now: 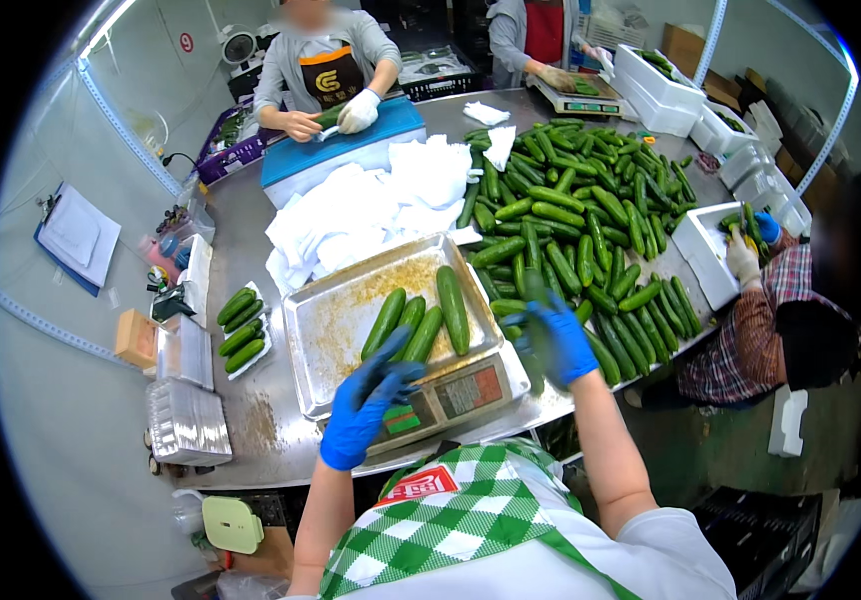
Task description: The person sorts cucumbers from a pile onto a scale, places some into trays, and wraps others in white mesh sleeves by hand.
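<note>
A metal tray (325, 352) with brown stains rests on a digital scale (468, 390) right before me. Several green cucumbers (453, 311) lie in it. My left hand (363, 405), in a blue glove, is over the tray's front edge with fingers apart, close to the lower ends of the cucumbers; whether it touches them I cannot tell. Just right of the tray, my right hand (562, 341), gloved in blue and blurred by motion, holds a cucumber (535, 287) upright. Behind that hand spreads a large heap of cucumbers (588, 202).
White cloths (355, 210) are piled behind the tray. Cucumbers on a white foam tray (252, 352) and stacked clear plastic trays (189, 420) stand left. Two people work across the table; another, at right, handles cucumbers at a white foam box (704, 251).
</note>
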A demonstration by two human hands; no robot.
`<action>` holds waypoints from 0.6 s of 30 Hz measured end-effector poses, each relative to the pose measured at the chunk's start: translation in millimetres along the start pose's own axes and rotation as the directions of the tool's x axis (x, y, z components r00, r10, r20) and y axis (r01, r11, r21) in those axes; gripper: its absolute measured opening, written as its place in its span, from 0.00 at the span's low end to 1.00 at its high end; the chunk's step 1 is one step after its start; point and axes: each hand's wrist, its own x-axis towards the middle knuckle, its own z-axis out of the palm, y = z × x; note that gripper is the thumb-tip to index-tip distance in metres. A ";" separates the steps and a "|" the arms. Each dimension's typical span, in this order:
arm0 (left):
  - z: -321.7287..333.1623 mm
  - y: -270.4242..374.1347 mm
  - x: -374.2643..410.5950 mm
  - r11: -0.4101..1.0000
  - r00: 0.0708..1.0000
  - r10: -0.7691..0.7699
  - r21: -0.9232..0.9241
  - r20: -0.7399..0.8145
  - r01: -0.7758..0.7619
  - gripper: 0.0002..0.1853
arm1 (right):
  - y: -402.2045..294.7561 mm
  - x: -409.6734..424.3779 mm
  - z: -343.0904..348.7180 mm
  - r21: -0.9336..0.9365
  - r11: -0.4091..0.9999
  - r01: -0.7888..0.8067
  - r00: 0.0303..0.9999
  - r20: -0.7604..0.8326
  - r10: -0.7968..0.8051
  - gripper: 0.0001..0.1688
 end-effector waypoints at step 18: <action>-16.8 -36.1 -39.0 0.999 0.503 0.035 0.051 -0.864 0.019 0.22 | 16.0 249.5 -20.0 -0.835 -0.096 0.542 0.823 0.550 -0.141 0.25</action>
